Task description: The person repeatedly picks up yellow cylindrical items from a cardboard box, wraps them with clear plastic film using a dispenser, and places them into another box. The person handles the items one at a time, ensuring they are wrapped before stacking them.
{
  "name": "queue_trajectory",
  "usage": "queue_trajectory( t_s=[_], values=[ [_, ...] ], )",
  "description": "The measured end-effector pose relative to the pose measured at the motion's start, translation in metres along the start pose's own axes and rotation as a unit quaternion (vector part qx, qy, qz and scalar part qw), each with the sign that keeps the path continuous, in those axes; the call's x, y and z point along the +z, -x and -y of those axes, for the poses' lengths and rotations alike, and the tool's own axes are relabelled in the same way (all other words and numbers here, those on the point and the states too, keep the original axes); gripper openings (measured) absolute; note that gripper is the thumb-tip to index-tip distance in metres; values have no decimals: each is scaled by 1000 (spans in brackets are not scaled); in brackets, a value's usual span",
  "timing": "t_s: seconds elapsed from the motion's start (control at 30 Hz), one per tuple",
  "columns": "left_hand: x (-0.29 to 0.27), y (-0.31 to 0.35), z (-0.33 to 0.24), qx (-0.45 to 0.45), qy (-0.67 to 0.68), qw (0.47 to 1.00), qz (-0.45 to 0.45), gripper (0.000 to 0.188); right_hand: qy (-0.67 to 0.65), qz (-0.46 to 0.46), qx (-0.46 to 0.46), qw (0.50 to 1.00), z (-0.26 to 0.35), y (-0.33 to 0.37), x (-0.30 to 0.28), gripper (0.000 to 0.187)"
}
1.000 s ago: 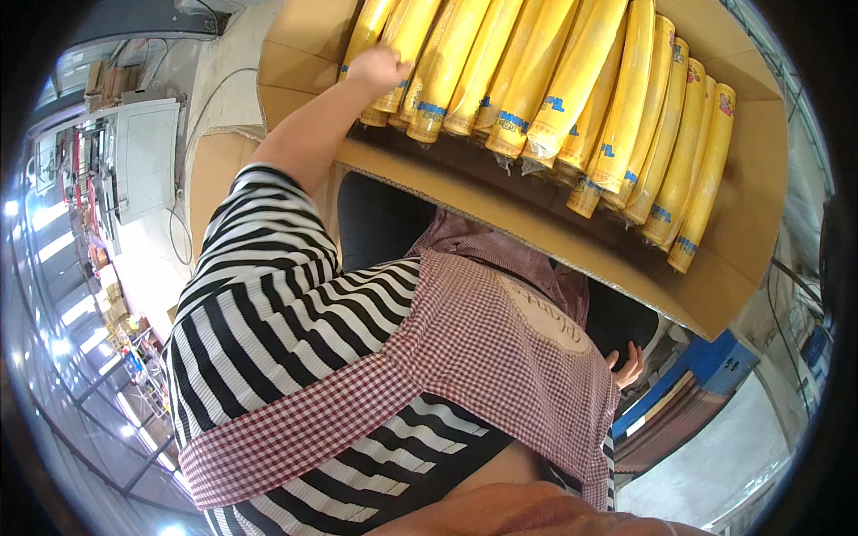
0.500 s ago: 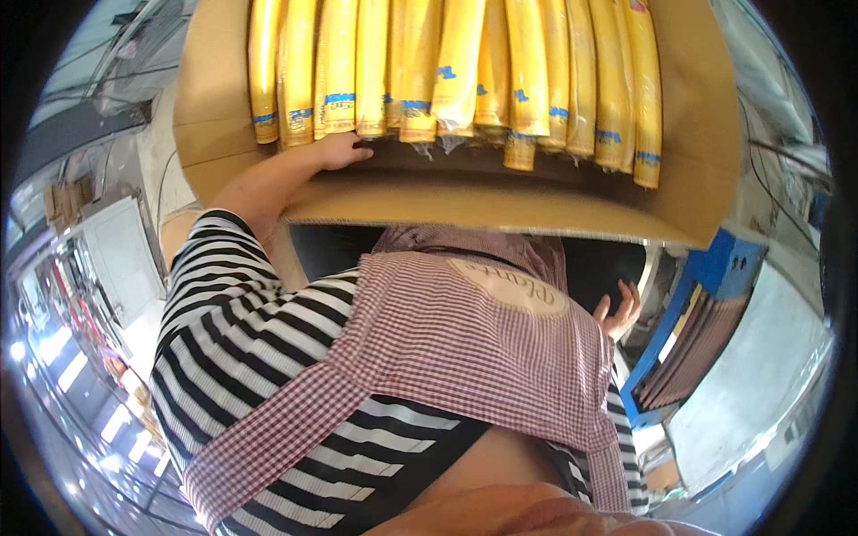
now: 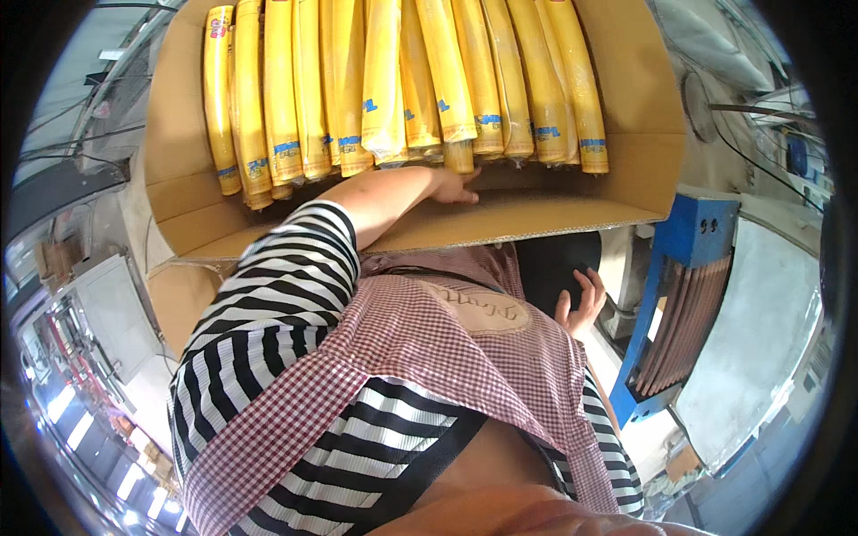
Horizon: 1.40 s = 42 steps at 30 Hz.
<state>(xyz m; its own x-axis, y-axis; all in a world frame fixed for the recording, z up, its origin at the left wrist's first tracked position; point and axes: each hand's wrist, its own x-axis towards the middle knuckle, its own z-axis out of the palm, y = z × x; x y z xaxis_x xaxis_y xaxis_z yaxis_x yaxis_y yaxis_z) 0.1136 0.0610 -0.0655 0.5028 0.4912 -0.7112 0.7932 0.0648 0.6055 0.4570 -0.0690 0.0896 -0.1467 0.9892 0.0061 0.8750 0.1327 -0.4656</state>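
Long yellow tubes (image 3: 384, 89) in shiny clear wrap, with blue print near their lower ends, stand side by side in an open cardboard box (image 3: 626, 116). My left hand (image 3: 454, 186) reaches over the box's near edge, just below the end of a shorter-looking tube (image 3: 458, 159) in the middle. Its thumb and a finger point right and are apart; the other fingers are partly hidden, and whether they touch the tube is unclear. Off to the right, beside my apron and a dark round surface (image 3: 559, 268), my right hand (image 3: 583, 302) holds nothing, its fingers spread and slightly curled.
The box's near flap (image 3: 518, 214) lies between the tubes and my checked apron (image 3: 438, 348). At right stands a blue frame (image 3: 684, 232) holding brown slats, next to a pale sheet-like panel (image 3: 760, 322). Cables (image 3: 742, 134) run along the right side.
My left hand has moved right along the lower ends of the tubes, from the left part to the middle. The view has shifted, and my right hand stays beside the apron.
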Motion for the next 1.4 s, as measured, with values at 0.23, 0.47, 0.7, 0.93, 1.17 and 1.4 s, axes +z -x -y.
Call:
queue_trajectory(
  t_s=[0.23, 0.47, 0.7, 0.93, 1.17, 1.4],
  values=[
    [-36, 28, 8, 53, -11, 990, 129, 65, -36, -17, -21, 999, -12, -10, -3, 39],
    [-6, 95, 105, -113, -34, 993, -12, 69, -47, -45, -40, 997, -12, -9, -1, 39],
    [-32, 112, 56, -268, 27, 960, -71, 81, -47, -38, -51, 997, -3, -2, -5, 36],
    [-56, 172, -20, -186, 17, 979, 83, 63, -47, -42, -72, 995, 4, 1, 0, 36],
    [-34, 277, -39, -23, 43, 972, -232, 51, -84, -52, -221, 970, -21, -47, 50, 35],
    [31, 198, 33, -36, -151, 857, -491, 85, 36, -27, -284, 958, -89, -131, 149, 31]
  ],
)
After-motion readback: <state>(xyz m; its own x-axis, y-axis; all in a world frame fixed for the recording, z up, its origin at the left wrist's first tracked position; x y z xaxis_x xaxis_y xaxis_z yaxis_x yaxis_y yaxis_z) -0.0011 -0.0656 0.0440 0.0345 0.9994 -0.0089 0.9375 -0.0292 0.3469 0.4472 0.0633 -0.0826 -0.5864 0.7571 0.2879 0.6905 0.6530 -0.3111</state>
